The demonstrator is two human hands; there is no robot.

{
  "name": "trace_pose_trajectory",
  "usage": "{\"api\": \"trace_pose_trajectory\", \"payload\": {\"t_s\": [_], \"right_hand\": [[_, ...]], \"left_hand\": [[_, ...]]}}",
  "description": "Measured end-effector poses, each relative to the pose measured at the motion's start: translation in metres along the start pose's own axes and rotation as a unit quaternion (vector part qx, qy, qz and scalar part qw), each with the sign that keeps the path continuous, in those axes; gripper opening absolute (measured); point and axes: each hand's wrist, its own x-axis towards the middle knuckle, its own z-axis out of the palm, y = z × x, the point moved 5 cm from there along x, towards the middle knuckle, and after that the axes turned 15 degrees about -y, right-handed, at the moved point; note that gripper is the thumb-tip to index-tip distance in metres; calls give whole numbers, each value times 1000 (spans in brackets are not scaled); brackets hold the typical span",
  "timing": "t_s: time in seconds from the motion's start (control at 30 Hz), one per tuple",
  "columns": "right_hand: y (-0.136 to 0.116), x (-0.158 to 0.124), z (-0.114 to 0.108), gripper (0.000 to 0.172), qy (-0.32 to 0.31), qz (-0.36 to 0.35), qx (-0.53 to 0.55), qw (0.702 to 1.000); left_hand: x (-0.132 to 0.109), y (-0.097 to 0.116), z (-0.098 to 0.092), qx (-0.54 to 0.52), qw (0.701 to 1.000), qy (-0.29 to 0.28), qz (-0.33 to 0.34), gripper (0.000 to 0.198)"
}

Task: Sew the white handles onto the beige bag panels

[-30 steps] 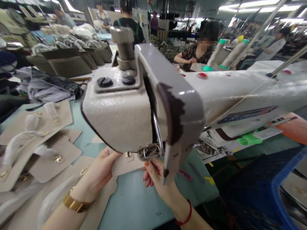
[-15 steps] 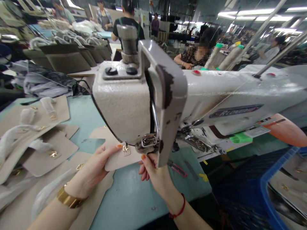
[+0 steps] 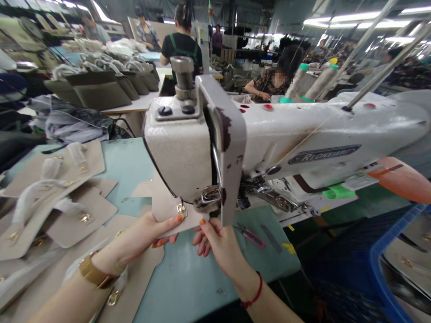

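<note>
A beige panel (image 3: 164, 199) with gold hardware (image 3: 181, 209) lies partly under the head of a white sewing machine (image 3: 178, 152). My left hand (image 3: 153, 233) pinches the panel's near edge, thumb on top and fingers beneath, just below the hardware. At the panel's right corner, by the machine's foot area, my right hand (image 3: 215, 240) grips the edge between thumb and forefinger, its other fingers curled below. The machine head hides the needle and the panel's far part.
More beige panels (image 3: 67, 226) with wrapped handles are piled at the left. Pink-handled snips (image 3: 252, 237) lie right of my right hand. A blue basket (image 3: 373, 255) holding pieces stands at the right. People work beyond the machine.
My left hand has slid right and down along the panel's near edge, from beside the hardware to below it. The panel has turned slightly. My right hand keeps its pinch. The view has shifted.
</note>
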Motion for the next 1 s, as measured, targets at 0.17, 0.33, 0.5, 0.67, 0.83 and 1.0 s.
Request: {"api": "trace_pose_trajectory", "payload": {"t_s": [0.17, 0.33, 0.5, 0.67, 0.83, 1.0], "right_hand": [[0, 3, 1, 56, 22, -17, -3, 1000], [1, 8, 5, 58, 31, -22, 18, 999], [1, 12, 10, 59, 53, -16, 18, 998], [4, 15, 15, 59, 68, -20, 39, 997], [6, 19, 20, 58, 72, -18, 58, 996], [6, 23, 24, 55, 72, -12, 63, 995]], "left_hand": [[0, -1, -2, 23, 1000, 3, -4, 45], [3, 6, -5, 37, 999, 0, 11, 40], [5, 14, -6, 54, 998, -1, 10, 45], [6, 10, -12, 47, 999, 23, 8, 45], [7, 9, -15, 31, 999, 40, 5, 41], [6, 14, -15, 40, 998, 47, 19, 41]]}}
